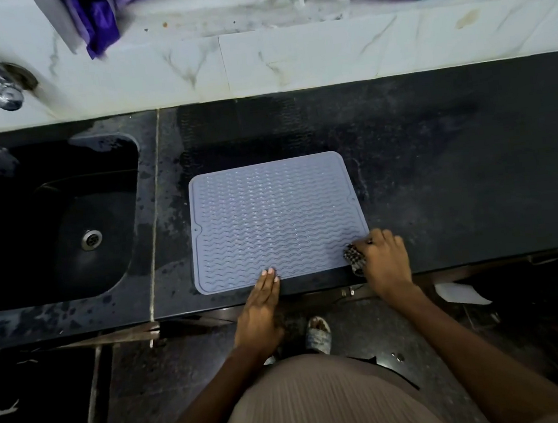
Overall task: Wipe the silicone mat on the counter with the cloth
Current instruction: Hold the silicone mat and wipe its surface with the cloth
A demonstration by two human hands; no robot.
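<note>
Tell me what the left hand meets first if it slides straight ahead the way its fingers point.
Only the mat itself: the left hand already rests its straight fingertips on the near edge, pointing toward the wall. Nothing stands on the mat; beyond its far edge lies wet counter, then probably the tiled wall.

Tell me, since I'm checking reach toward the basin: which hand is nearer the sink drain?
Left. The left hand presses the mat's near edge, nearer the sink drain; the right hand grips the cloth at the mat's far-side corner.

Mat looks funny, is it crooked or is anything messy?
Yes, a little. The mat sits slightly turned, not square with the counter edge. Behind it, the counter shows a wavy damp imprint like the mat's pattern.
</note>
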